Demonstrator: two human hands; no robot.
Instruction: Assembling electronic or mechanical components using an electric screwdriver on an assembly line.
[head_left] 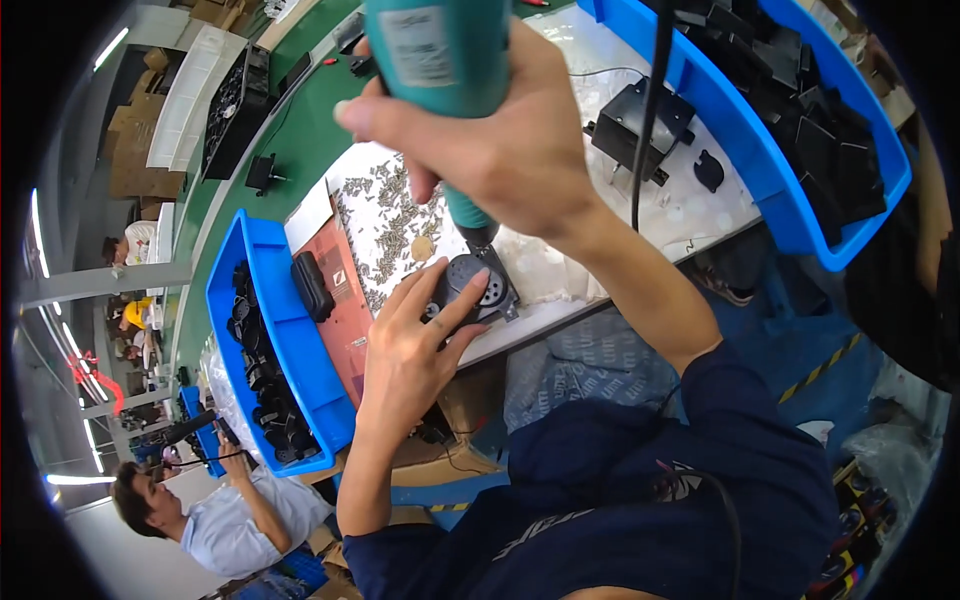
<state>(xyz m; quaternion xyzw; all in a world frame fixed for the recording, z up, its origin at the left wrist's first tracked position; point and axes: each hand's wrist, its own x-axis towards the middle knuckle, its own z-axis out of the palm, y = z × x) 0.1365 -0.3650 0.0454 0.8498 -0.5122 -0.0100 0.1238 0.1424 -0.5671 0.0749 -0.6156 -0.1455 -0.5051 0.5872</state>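
Note:
My right hand (530, 150) is wrapped around a teal electric screwdriver (440, 65), held upright with its tip pointing down. That tip meets the far edge of a black plastic housing (508, 287) at the table's near edge; the exact contact spot is too small to make out. A round black cover with holes (463, 268) sits on the housing. My left hand (410, 340) holds the housing steady, index finger across its top and thumb along its near side. Just beyond lie many loose small screws (385, 215) on a white sheet, beside a small tan disc (421, 248).
A blue bin (340, 420) of black parts stands at left, another blue bin (740, 150) at far right. A black box-shaped device (640, 125) and a black cap (709, 171) lie right of the screwdriver. A dark cable (652, 110) hangs nearby. Another person (240, 520) is at lower left.

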